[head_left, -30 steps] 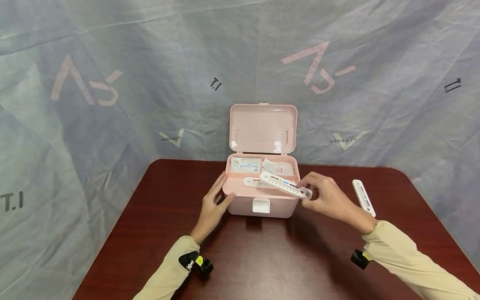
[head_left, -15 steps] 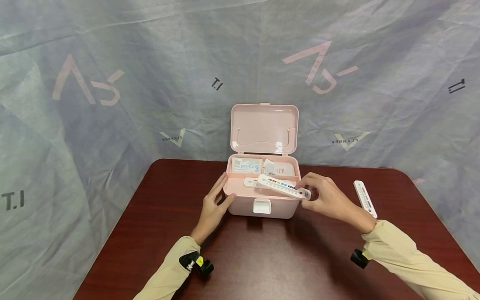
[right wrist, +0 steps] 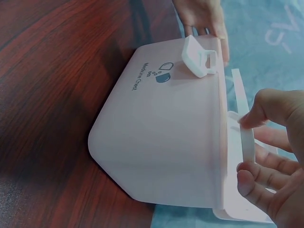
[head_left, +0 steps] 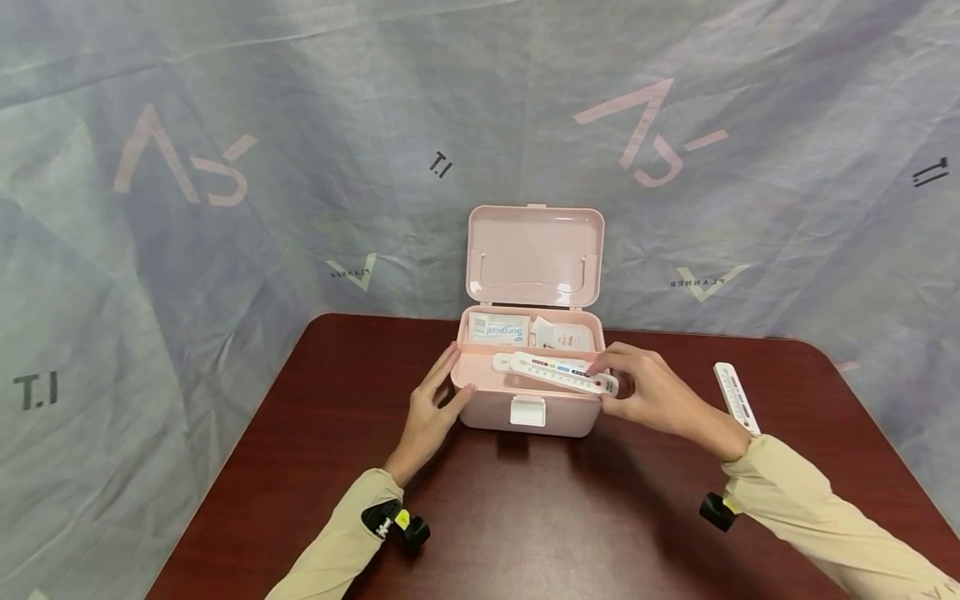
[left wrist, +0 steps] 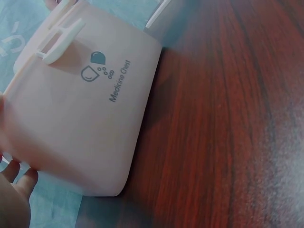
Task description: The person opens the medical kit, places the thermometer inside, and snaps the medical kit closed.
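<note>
Fingers (head_left: 611, 359) of the right hand (head_left: 660, 396) are pinching a white strip (head_left: 558, 372) by one end, closed right on it, over the pink box (head_left: 489, 414) in mid-frame. That hand should be going slowly, so the strip isn't bumping the other strip (head_left: 501, 362) below. The left hand (head_left: 429, 417) is touching the box with loose, spread fingers, gripping nothing. The white strip's long side is slanting, its free end pointing upper left.

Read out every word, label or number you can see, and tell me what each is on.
"Medicine Chest": pink box, front
"Surgical": left packet inside it
"PLANNER", reversed: fabric backdrop
"V": fabric backdrop
"T.I": fabric backdrop
Too small or blurred: other print on left packet, right packet and white strips
Unclear: stylised pink backdrop lettering
</note>
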Available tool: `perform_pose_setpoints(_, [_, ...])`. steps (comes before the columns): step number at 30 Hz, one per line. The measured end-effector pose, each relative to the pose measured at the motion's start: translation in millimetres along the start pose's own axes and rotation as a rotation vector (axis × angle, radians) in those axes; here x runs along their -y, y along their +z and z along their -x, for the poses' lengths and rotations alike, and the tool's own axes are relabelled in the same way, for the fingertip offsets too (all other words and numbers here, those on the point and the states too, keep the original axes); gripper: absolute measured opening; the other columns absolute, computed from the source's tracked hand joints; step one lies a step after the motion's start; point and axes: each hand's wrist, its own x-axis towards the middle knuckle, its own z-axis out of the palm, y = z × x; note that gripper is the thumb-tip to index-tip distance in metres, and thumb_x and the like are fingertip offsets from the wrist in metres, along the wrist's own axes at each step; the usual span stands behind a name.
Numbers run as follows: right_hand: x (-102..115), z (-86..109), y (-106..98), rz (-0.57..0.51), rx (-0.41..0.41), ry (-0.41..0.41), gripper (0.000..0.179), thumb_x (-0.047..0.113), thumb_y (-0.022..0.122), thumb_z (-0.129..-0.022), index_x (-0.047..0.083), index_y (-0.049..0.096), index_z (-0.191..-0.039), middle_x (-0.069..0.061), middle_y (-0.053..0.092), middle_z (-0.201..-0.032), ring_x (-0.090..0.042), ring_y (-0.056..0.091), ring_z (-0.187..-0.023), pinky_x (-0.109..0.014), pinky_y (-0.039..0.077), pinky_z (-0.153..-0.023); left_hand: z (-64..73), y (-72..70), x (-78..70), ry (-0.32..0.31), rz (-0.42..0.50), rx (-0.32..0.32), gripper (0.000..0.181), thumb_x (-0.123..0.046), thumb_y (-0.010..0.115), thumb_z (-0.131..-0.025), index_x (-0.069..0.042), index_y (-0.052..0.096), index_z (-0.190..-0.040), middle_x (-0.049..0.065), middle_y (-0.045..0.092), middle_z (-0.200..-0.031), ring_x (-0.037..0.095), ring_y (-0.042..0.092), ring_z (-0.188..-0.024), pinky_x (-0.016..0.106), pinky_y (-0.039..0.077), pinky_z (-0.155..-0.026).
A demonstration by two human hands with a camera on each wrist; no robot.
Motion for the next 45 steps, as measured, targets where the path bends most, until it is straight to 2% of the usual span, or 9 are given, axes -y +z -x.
perform_pose_setpoints(12, [-2.7, -2.0, 4.1, -0.017, 0.027, 0.003, 0.03, -0.002, 0.072, -0.064, 0.012, 0.067, -0.09, 0.004, 0.06, -0.089, -0.01, 0.051, -0.058, -0.024, 0.044, -0.051, 1.1, -0.5, 5.2, -0.007, 0.005, 0.003, 0.06, -0.01, 0.064, -0.091, 0.0, 0.038, -0.143, 0.008, 0.031, -0.151, 0.03, 0.027, -0.138, 0.061, 0.032, -0.098])
perform_pose_setpoints(21, [-2.6, -4.8, 5.1, -0.031, 0.034, 0.005, 0.03, -0.002, 0.073, -0.064, 0.011, 0.067, -0.09, 0.003, 0.06, -0.089, -0.01, 0.051, -0.058, -0.022, 0.043, -0.051, 0.5, -0.4, 3.2, -0.011, -0.011, 0.0, 0.059, -0.013, 0.065, -0.091, -0.002, 0.04, -0.143, 0.003, 0.033, -0.15, 0.026, 0.029, -0.138, 0.06, 0.033, -0.098])
perform_pose_setpoints(39, [-1.7, -11.4, 6.1, -0.022, 0.046, -0.02, 0.029, -0.002, 0.07, -0.063, 0.01, 0.068, -0.089, 0.0, 0.061, -0.09, -0.009, 0.051, -0.057, -0.021, 0.042, -0.05, -0.3, -0.5, -0.2, -0.002, -0.015, -0.004, 0.058, -0.012, 0.065, -0.09, -0.001, 0.041, -0.142, 0.006, 0.034, -0.15, 0.026, 0.03, -0.137, 0.06, 0.033, -0.098])
perform_pose_setpoints(45, [-1.1, -14.5, 7.0, -0.026, 0.04, -0.031, 0.028, -0.004, 0.067, -0.062, 0.008, 0.067, -0.088, -0.001, 0.061, -0.088, -0.012, 0.051, -0.056, -0.021, 0.042, -0.049, -0.9, -0.3, -0.9, -0.009, -0.016, 0.003, 0.059, -0.013, 0.065, -0.091, -0.001, 0.04, -0.142, 0.004, 0.033, -0.15, 0.026, 0.029, -0.138, 0.059, 0.033, -0.099])
